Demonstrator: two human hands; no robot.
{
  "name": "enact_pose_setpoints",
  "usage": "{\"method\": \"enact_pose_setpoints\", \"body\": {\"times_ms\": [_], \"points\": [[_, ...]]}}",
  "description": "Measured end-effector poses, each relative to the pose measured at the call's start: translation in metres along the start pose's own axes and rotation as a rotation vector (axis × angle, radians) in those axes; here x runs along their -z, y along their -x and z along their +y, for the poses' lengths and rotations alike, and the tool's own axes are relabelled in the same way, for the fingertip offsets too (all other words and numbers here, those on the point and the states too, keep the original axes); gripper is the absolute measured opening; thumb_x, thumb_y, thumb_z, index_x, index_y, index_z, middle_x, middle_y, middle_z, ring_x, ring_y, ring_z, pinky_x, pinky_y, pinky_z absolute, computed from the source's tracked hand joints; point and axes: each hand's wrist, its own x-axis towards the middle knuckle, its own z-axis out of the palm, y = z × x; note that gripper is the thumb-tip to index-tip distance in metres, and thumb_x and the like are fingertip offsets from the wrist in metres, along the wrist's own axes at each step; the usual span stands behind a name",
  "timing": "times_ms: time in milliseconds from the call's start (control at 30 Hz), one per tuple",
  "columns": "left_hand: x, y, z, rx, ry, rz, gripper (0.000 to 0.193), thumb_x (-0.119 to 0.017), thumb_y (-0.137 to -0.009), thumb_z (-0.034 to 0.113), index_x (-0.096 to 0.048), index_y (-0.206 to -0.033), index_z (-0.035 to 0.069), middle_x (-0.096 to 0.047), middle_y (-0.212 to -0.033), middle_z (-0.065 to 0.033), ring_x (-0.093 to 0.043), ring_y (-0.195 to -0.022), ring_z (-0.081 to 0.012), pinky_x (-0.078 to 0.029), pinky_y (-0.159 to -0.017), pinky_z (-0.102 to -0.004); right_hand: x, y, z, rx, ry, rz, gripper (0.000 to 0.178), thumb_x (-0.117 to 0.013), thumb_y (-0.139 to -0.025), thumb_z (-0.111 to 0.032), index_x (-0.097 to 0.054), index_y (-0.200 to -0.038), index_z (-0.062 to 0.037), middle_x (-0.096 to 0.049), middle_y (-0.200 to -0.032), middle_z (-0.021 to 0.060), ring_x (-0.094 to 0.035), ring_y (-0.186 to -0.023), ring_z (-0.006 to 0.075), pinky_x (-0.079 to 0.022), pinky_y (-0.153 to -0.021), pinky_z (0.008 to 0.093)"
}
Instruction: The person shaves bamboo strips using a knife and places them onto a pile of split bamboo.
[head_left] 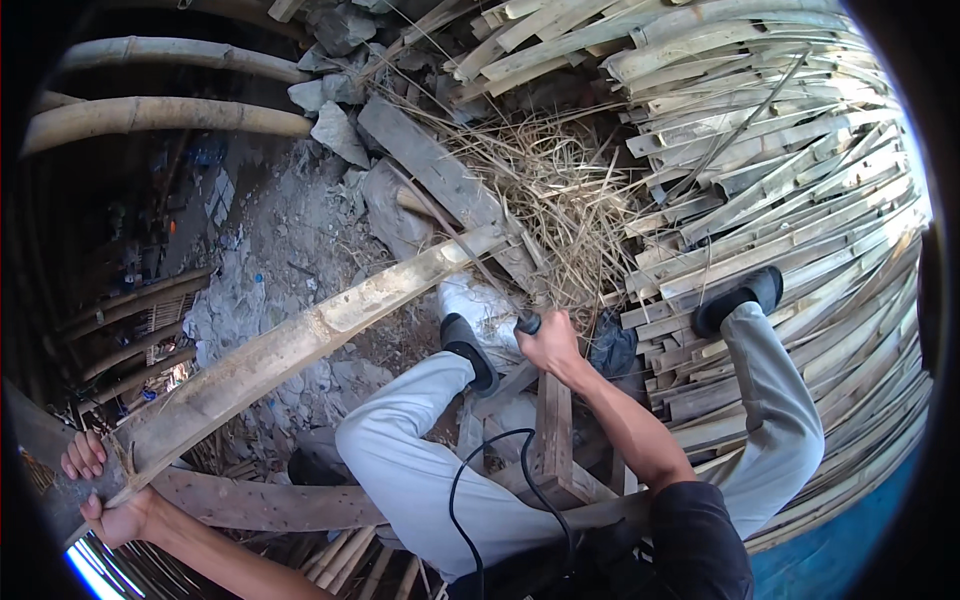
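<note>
Broadly, the room: dim and cluttered at left, brighter at right, with rough grey ground [250, 215] strewn with pale scraps.
Bamboo strips [780, 190]: a broad pile filling the right side from far to near, many of their cut ends facing left.
Bamboo poles [170, 115]: round and thick, at far left, reaching toward grey stones [340, 130].
Blue sheet [845, 530]: near right, past the edge of the pile.
Wooden plank [425, 150]: slantwise, far of the middle.
Straw heap [560, 170]: far, between the wooden plank and the bamboo strips.
Long bamboo piece [330, 310]: slanting from near left to the middle, its far end over the wooden plank; whether they touch is hard to tell.
Long-bladed tool [463, 243]: running far and left from the right grip, its thin blade crossing the long bamboo piece close to its far end; contact cannot be told.
Left grip [120, 515]: thumb and fingers on opposite edges of the long bamboo piece, holding its near-left end.
Right grip [552, 342]: a fist closed around the tool's dark handle, right of the bamboo's far end and apart from it.
Counts: strips too many to number; at least two poles; one long bamboo piece; one long-bladed tool; one black cord [455, 500]; two dark shoes [738, 300].
</note>
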Motion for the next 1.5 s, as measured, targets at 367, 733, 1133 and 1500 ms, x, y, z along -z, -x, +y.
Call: {"method": "enact_pose_setpoints", "body": {"times_ms": [367, 733, 1133, 1500], "points": [[-0.01, 0.001, -0.013, 0.003, 0.013, 0.004, 0.044, -0.048, -0.04, 0.008, -0.034, -0.082, 0.006, -0.032, -0.072, -0.0053, -0.033, -0.067, -0.0167, -0.032, -0.067, -0.0284, -0.035, -0.12, 0.182, -0.318, 0.41, -0.245, 0.034, -0.066, -0.074, -0.023, -0.069, -0.092, 0.006, -0.068, -0.097, 0.025, -0.067, -0.099, 0.032, -0.053, -0.083, 0.0401], [-0.003, -0.002, 0.002, -0.006, -0.078, 0.087, 0.043, -0.048, -0.039, 0.009, -0.033, -0.079, 0.006, -0.03, -0.071, -0.0056, -0.032, -0.066, -0.0172, -0.031, -0.066, -0.0292, -0.003, -0.072, 0.002, 0.16, -0.232, 0.156, 0.022, -0.066, -0.07, -0.015, -0.059, -0.065, 0.0058, -0.056, -0.054, 0.019, -0.053, -0.047, 0.025, -0.044, -0.054, 0.0382], [-0.022, 0.01, 0.002, 0.032, -0.055, 0.089, 0.042, -0.048, -0.039, 0.008, -0.033, -0.078, 0.006, -0.03, -0.071, -0.0056, -0.032, -0.066, -0.0168, -0.031, -0.067, -0.0298, 0.017, -0.089, 0.131, -0.374, 0.614, -0.137, 0.029, -0.067, -0.076, -0.023, -0.071, -0.095, -0.0017, -0.069, -0.099, 0.0196, -0.067, -0.097, 0.0325, -0.055, -0.082, 0.0401], [-0.051, 0.009, 0.002, 0.009, -0.001, 0.006, 0.045, -0.049, -0.041, 0.008, -0.036, -0.084, 0.004, -0.031, -0.073, -0.0059, -0.034, -0.069, -0.0174, -0.032, -0.07, -0.0292, 0.046, -0.11, 0.051, -0.017, 0.573, -0.046, 0.026, -0.065, -0.072, -0.019, -0.067, -0.086, 0.0033, -0.067, -0.09, 0.0246, -0.066, -0.086, 0.039, -0.054, -0.079, 0.0431]]}}
